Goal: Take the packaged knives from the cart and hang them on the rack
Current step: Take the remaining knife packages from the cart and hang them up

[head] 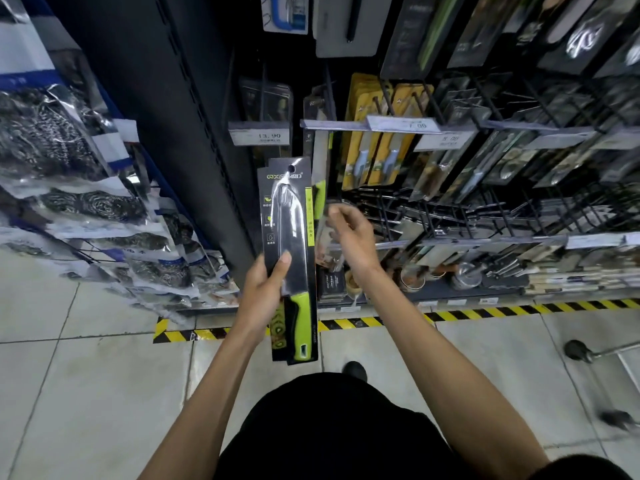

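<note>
While left grip (261,301) holds packaged knives (291,230), price tag (261,135) hangs above.

Right hand (349,233), 3 o'clock of packaged knives (289,237): fingertips motion-blurred, grasp indeterminate. Left hand (263,299) fingers hidden behind them. Cart (585,355), 4 o'clock: cropped by frame edge, lower wheel (620,419) blurred.

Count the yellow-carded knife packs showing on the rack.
2: the left yellow pack and the right yellow pack hang side by side; more may be hidden behind each.
</note>
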